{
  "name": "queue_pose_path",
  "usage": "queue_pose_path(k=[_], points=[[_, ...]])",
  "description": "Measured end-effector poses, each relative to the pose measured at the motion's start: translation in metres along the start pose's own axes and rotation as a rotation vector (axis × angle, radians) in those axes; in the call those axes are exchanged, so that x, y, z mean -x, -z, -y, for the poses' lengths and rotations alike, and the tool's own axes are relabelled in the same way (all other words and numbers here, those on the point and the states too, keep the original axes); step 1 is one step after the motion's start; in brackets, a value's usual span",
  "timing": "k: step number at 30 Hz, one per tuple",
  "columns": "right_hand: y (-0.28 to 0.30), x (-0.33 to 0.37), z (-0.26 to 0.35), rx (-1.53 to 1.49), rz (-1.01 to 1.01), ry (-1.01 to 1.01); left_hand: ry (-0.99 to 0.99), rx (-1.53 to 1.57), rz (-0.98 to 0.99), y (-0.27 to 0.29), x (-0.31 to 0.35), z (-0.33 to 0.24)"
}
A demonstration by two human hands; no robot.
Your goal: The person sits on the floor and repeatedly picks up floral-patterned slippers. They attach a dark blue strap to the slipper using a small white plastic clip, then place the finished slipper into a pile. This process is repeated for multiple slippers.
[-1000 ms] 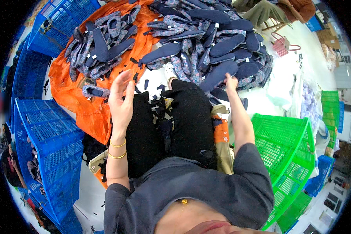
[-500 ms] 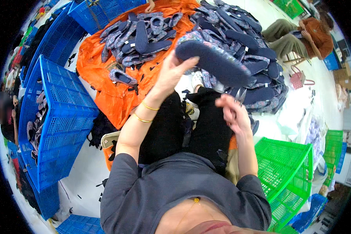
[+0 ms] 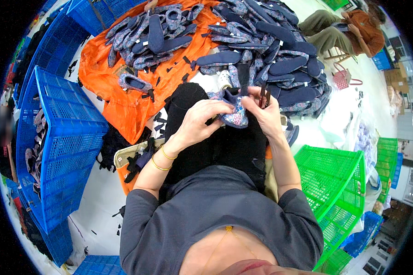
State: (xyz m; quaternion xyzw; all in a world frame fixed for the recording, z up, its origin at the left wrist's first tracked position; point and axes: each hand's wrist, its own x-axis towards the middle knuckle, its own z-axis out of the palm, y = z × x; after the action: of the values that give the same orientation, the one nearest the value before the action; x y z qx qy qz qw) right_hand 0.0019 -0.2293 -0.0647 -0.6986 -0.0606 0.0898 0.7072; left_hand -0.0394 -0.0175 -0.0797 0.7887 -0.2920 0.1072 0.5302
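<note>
Over my lap, my left hand [image 3: 205,117] is closed on the near end of a navy slipper [image 3: 236,118] with a colourful speckled upper. The slipper's opening is turned up toward me. My right hand [image 3: 265,112] is at the slipper's right edge, its thumb and fingers pinched beside a dark fabric strip [image 3: 243,78] that sticks up from the slipper. Scissors [image 3: 263,93] stay in that hand, their narrow dark-looking blades pointing away from me. The fingers hide their handles.
A large pile of similar slippers [image 3: 284,68] lies ahead, with a smaller pile [image 3: 153,36] on an orange sheet [image 3: 117,107]. Blue crates [image 3: 73,137] stand at the left, a green crate [image 3: 328,183] at the right. Another person [image 3: 353,32] sits at the far right.
The slipper came down from above the piles to my lap and was turned from its sole to its opening. My right hand moved in to meet it; the dark strip now stands up.
</note>
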Motion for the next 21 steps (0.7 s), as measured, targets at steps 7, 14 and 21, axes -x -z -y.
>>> queue_pose_path(k=[7,14,21], points=[[-0.006,-0.002,0.023,-0.177,0.059,-0.010,0.236,0.716,0.189,0.016,0.005,0.018],[-0.010,-0.008,0.049,0.008,0.077,0.083,0.300,0.243,0.330,0.032,-0.050,-0.002],[0.005,-0.013,0.048,0.050,0.086,0.146,0.148,0.084,0.365,0.024,-0.081,0.003]])
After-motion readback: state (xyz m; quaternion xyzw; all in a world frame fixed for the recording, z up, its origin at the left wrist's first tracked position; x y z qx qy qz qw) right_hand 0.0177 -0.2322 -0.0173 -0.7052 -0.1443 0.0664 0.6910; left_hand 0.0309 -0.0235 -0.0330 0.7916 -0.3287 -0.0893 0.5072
